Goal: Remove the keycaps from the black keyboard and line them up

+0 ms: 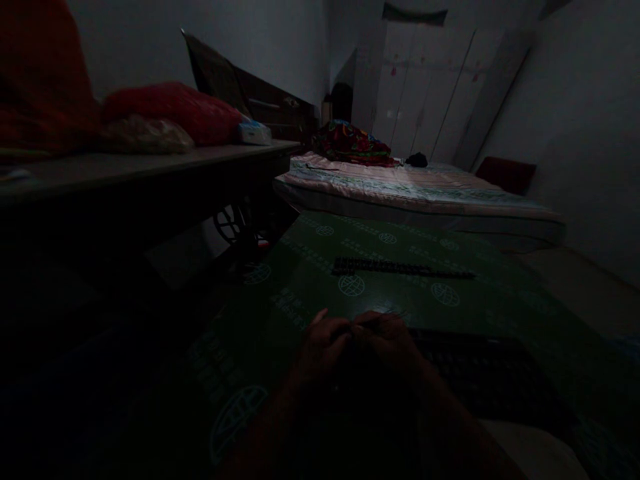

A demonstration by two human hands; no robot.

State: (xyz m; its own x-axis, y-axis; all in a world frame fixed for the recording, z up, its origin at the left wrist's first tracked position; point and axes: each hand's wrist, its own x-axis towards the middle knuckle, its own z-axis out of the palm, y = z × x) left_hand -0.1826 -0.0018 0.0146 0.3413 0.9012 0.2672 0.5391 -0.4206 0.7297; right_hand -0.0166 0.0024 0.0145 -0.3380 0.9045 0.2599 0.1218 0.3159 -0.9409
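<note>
The room is very dark. My left hand (pixel 320 347) and my right hand (pixel 390 343) meet close together over a green sheet (pixel 300 280) printed with pale globe marks. Both have their fingers curled in a pinch. A thin pale strand or needle-like thing (pixel 383 318) shows between the fingertips; I cannot make out what it is. A long dark strip (pixel 400 269) lies on the green sheet a little beyond my hands. Dark material (pixel 480 373) lies under and to the right of my right hand.
A long table (pixel 150 167) on the left carries red bundles (pixel 175 110), a clear bag and a small white packet (pixel 254 133). Beyond lies a low mattress (pixel 410 190) with a colourful cloth heap (pixel 350 143) and a dark red cushion (pixel 505 175). White doors stand at the back.
</note>
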